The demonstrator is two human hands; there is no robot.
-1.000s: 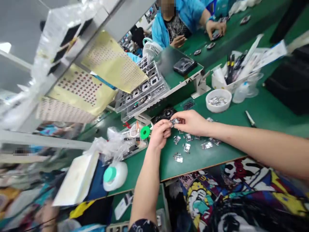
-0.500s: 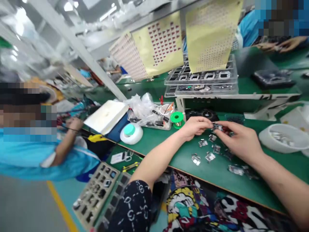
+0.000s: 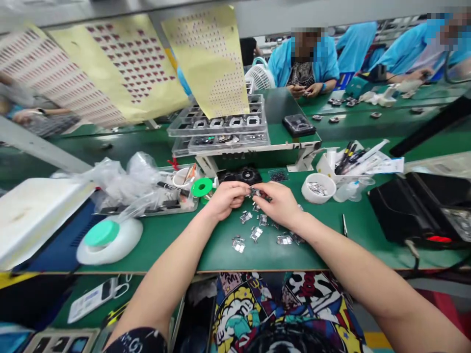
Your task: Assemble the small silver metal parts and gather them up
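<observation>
Over the green bench [image 3: 217,250], my left hand [image 3: 230,197] and my right hand [image 3: 276,201] meet at a small metallic part [image 3: 254,192]. The fingertips of both hands pinch it from either side. Several similar silvery parts lie below and between my hands, among them one [image 3: 238,244] near the bench edge and another [image 3: 284,239] under my right wrist. Fine details of the held part are too small to tell.
Beyond my hands stand a dark round-centred device [image 3: 246,175] and a shelf with clear trays [image 3: 221,130]. Left are a green spool [image 3: 202,187] and a teal-capped bottle [image 3: 106,238]. Right are a white tub [image 3: 318,189], tweezers [image 3: 344,225] and a black case [image 3: 415,211]. People sit across the bench.
The view has swung to the right, showing the right side of the bench and the people opposite. Both hands still pinch the small part together.
</observation>
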